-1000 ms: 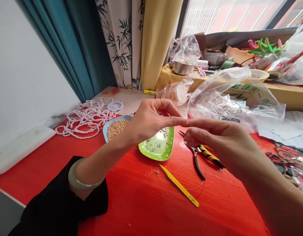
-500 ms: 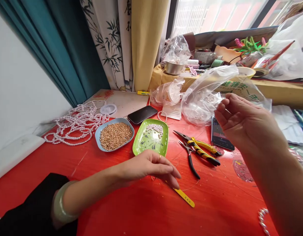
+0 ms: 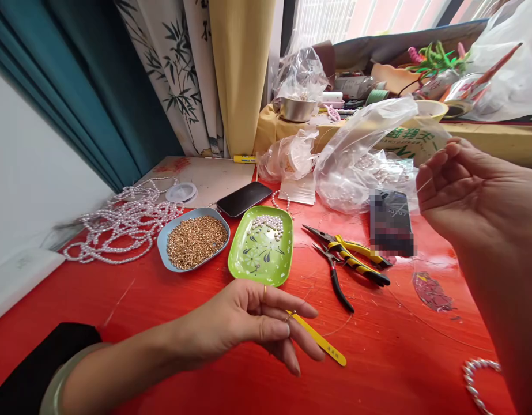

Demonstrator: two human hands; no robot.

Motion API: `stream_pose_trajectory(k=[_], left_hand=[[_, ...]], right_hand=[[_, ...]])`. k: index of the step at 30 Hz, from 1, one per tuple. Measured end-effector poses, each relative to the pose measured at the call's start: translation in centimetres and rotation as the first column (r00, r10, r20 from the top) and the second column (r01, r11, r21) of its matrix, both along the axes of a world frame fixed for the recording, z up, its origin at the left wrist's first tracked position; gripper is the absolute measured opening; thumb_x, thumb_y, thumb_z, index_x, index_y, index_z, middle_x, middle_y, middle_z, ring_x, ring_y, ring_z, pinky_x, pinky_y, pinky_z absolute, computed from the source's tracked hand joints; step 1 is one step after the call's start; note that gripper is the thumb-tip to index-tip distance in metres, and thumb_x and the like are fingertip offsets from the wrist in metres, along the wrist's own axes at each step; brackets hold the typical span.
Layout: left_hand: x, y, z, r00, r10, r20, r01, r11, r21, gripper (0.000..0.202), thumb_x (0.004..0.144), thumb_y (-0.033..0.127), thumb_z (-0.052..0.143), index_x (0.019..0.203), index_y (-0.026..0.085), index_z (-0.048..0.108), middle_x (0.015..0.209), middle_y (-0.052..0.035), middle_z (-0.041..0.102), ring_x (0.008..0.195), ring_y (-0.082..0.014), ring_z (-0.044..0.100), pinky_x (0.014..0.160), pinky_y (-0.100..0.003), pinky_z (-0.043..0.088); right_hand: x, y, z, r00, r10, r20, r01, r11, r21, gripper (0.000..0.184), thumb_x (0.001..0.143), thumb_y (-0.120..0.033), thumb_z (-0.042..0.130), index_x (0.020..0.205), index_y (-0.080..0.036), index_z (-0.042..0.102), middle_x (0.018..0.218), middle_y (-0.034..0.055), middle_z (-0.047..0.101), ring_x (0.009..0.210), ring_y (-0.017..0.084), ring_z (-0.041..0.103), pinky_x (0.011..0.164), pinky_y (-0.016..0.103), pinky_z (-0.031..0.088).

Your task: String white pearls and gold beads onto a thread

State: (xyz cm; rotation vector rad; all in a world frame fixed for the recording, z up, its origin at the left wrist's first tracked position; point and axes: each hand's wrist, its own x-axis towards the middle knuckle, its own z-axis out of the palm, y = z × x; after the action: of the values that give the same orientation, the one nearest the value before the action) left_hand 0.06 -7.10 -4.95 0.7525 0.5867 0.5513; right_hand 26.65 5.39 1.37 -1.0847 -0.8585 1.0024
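Note:
My left hand is over the red table, its thumb against the middle finger and its fingertips loosely spread. A tiny gold-coloured bead shows between its fingers; what else it grips is hidden. Under it lies a yellow strip with dark print, partly covered by the fingers. My right hand is raised at the right, thumb and fingers pinched on a very fine clear thread. Beyond my left hand sits a green tray with loose pearl beads, beside a blue-grey dish of gold beads.
Two pliers, long-nosed and smaller black-handled, lie mid-table. Pearl strands heap at left. A dark phone, another phone, plastic bags and a pearl string lie around.
My right hand has moved right and slightly up, still pinched. My left hand has come lower and its fingers are spread more, with the gold bead now visible. The view has shifted slightly.

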Motion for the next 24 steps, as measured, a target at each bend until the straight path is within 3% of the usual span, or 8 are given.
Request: stream_pose_trajectory(k=[6, 11, 13, 15, 18, 21, 24], left_hand=[[0.1, -0.4, 0.1, 0.992, -0.023, 0.128, 0.034, 0.996, -0.084, 0.021, 0.078, 0.022, 0.065, 0.098, 0.015, 0.069, 0.087, -0.0086, 0.074, 0.062, -0.008, 0.067, 0.064, -0.018, 0.05], [0.0, -0.8, 0.3, 0.993, -0.03, 0.118, 0.043, 0.994, -0.105, 0.018, 0.079, 0.021, 0.064, 0.095, 0.014, 0.07, 0.09, -0.0095, 0.074, 0.065, -0.0082, 0.068, 0.065, -0.016, 0.05], [0.0, -0.7, 0.3, 0.994, -0.033, 0.108, 0.045, 0.993, -0.113, 0.017, 0.079, 0.021, 0.063, 0.093, 0.013, 0.07, 0.09, -0.0097, 0.074, 0.067, -0.0086, 0.068, 0.065, -0.016, 0.05], [0.0, -0.7, 0.2, 0.994, -0.039, 0.097, 0.051, 0.991, -0.122, 0.017, 0.079, 0.022, 0.063, 0.091, 0.013, 0.071, 0.088, -0.0096, 0.074, 0.068, -0.0093, 0.068, 0.065, -0.016, 0.049], [0.1, -0.5, -0.1, 0.998, -0.042, 0.046, 0.047, 0.99, -0.134, 0.015, 0.077, 0.023, 0.064, 0.086, 0.012, 0.07, 0.085, -0.0095, 0.074, 0.066, -0.0097, 0.067, 0.062, -0.017, 0.049], [0.1, -0.4, -0.2, 0.999, -0.019, -0.051, 0.012, 0.992, -0.123, 0.013, 0.075, 0.021, 0.062, 0.081, 0.012, 0.07, 0.076, -0.0078, 0.072, 0.05, -0.0067, 0.056, 0.048, -0.017, 0.044], [0.3, -0.4, -0.1, 0.987, 0.05, -0.154, -0.065, 0.994, -0.09, 0.018, 0.072, 0.015, 0.054, 0.08, 0.012, 0.07, 0.057, -0.0016, 0.063, 0.035, -0.0025, 0.027, 0.033, -0.015, 0.018]], right_hand=[[-1.3, -0.6, 0.3, 0.996, -0.064, -0.069, 0.061, 0.997, -0.036, 0.022, 0.088, -0.01, 0.046, 0.075, -0.015, 0.064, 0.131, 0.0025, 0.054, 0.135, 0.012, 0.022, 0.081, 0.02, 0.044], [-1.5, -0.5, 0.2, 0.988, -0.099, -0.118, 0.09, 0.993, -0.079, 0.032, 0.087, -0.009, 0.046, 0.057, -0.014, 0.057, 0.119, 0.0011, 0.062, 0.129, 0.013, 0.035, 0.071, 0.022, 0.044], [-1.4, -0.4, 0.1, 0.983, -0.102, -0.149, 0.09, 0.992, -0.086, 0.033, 0.087, -0.008, 0.046, 0.056, -0.014, 0.056, 0.102, -0.0001, 0.066, 0.115, 0.01, 0.049, 0.066, 0.02, 0.044], [-1.5, -0.3, 0.0, 0.978, -0.102, -0.181, 0.088, 0.993, -0.083, 0.033, 0.087, -0.005, 0.045, 0.057, -0.016, 0.057, 0.081, -0.0016, 0.063, 0.089, 0.003, 0.058, 0.062, 0.016, 0.045], [-1.8, -0.2, -0.1, 0.971, -0.108, -0.215, 0.093, 0.992, -0.082, 0.035, 0.087, -0.001, 0.044, 0.058, -0.015, 0.055, 0.064, -0.0038, 0.051, 0.058, -0.002, 0.052, 0.057, 0.012, 0.046], [-2.3, 0.0, -0.4, 0.969, -0.122, -0.217, 0.102, 0.989, -0.103, 0.036, 0.088, 0.0, 0.041, 0.058, -0.014, 0.053, 0.063, -0.0034, 0.046, 0.052, -0.002, 0.049, 0.053, 0.011, 0.046], [-2.5, 0.1, -0.6, 0.977, -0.108, -0.182, 0.087, 0.989, -0.122, 0.036, 0.089, -0.001, 0.039, 0.058, -0.014, 0.051, 0.063, -0.0034, 0.045, 0.052, -0.002, 0.048, 0.052, 0.013, 0.044]])
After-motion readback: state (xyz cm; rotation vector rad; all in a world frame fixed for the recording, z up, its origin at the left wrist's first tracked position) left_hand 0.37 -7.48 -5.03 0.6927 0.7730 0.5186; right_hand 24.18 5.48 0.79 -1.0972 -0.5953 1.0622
